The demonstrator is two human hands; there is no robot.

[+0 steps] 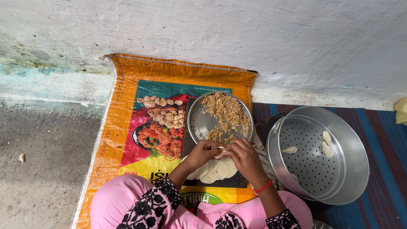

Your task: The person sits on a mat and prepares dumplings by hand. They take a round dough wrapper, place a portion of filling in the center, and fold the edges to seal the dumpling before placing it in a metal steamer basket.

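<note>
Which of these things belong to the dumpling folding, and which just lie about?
In use: left hand and right hand pinching a small white dough piece; round steel plate of crumbly filling; flat dough rounds; perforated metal steamer tray.

Lying about: orange printed sack; yellow cloth.

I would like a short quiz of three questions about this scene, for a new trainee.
1. True or false: the perforated steamer pan holds several shaped dumplings.
2. What lies on the steel plate? A) whole eggs B) crumbly brown filling C) water
3. Fill in: the left hand and right hand pinch a piece of ____ between them.

Key:
1. True.
2. B.
3. Dough, held above the flat dough rounds on the dark board.
</note>
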